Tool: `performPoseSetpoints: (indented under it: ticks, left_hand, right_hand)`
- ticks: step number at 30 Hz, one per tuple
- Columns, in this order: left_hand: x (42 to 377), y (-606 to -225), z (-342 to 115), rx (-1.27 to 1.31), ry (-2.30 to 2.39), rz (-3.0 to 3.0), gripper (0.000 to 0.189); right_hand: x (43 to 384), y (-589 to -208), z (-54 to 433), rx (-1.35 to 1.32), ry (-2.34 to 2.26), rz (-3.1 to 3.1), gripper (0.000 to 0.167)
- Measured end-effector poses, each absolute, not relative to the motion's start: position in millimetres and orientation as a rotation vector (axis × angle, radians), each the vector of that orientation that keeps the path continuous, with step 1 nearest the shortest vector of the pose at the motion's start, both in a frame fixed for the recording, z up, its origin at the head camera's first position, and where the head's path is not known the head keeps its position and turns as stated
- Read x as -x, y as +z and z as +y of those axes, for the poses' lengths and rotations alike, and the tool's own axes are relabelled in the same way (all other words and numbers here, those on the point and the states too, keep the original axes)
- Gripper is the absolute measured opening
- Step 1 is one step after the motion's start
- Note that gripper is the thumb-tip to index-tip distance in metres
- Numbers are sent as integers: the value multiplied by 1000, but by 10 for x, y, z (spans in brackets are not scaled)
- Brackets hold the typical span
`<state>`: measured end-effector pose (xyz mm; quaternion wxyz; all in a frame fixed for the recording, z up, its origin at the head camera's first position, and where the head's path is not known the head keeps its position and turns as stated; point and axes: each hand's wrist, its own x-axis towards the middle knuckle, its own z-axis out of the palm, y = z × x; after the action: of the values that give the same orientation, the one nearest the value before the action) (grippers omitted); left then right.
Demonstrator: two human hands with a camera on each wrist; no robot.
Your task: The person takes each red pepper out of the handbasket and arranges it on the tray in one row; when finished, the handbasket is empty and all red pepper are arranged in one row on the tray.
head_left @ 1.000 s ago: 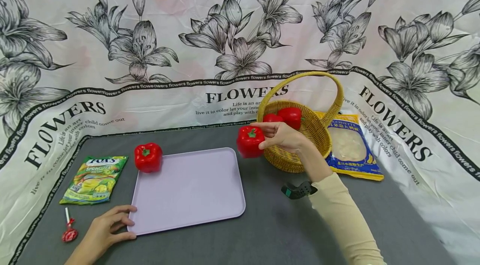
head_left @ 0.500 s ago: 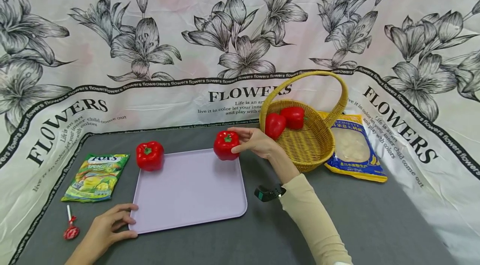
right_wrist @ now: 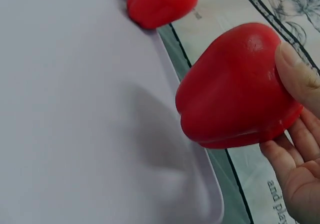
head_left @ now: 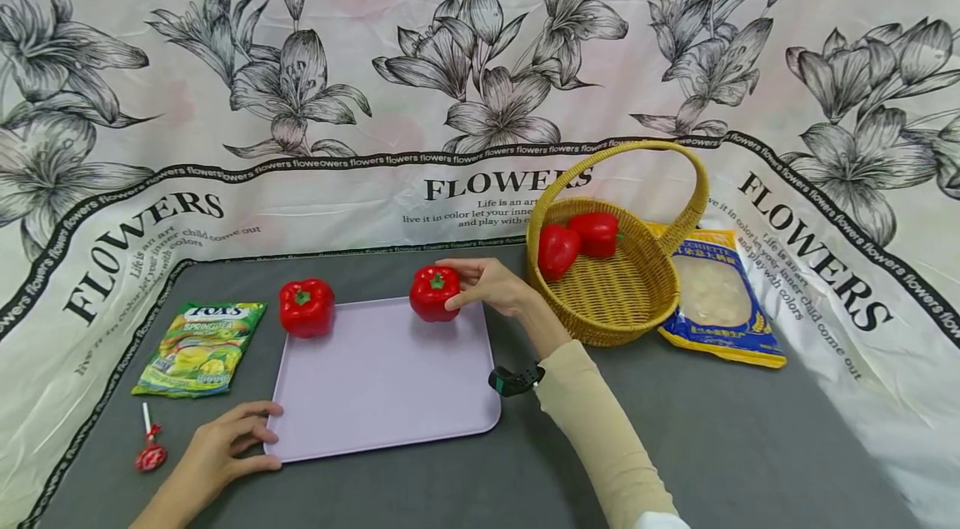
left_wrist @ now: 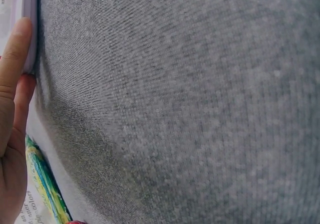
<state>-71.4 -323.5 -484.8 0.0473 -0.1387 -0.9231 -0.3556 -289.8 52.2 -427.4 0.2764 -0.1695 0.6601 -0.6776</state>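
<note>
My right hand (head_left: 491, 286) pinches a red bell pepper (head_left: 432, 293) between thumb and fingers, over the back right corner of the pale lilac tray (head_left: 382, 379). In the right wrist view this bell pepper (right_wrist: 235, 88) hangs above the tray, and a shadow falls on the tray's surface. Another red bell pepper (head_left: 307, 308) rests at the tray's back left corner. My left hand (head_left: 225, 450) grips the tray's front left corner, fingers on the left edge and thumb at the front edge. The left wrist view shows a finger (left_wrist: 17, 48) along the tray's rim.
To the right, a yellow wicker basket (head_left: 660, 296) with a tall handle holds two red bell peppers (head_left: 558, 252). A blue and yellow food packet (head_left: 720, 296) lies beside it. Left of the tray are a green candy bag (head_left: 198, 350) and a red lollipop (head_left: 151, 456).
My right hand has carried the bell pepper leftward from beside the basket to over the tray's back right corner. My left hand has stayed at the tray's corner.
</note>
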Motion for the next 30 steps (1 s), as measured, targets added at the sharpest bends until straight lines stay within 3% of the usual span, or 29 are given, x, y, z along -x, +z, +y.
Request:
performPoseSetpoints:
  ticks: [15,30]
  left_hand:
    - [719,-4821,-3220,397,-1090,-2830,31]
    - [696,-4849,-3210,391,-1034,-2885,29]
  right_hand:
    - [2976,-4313,24,517,-1779,1765,61]
    - [3004,-4478,-173,602,-1736,1786,61]
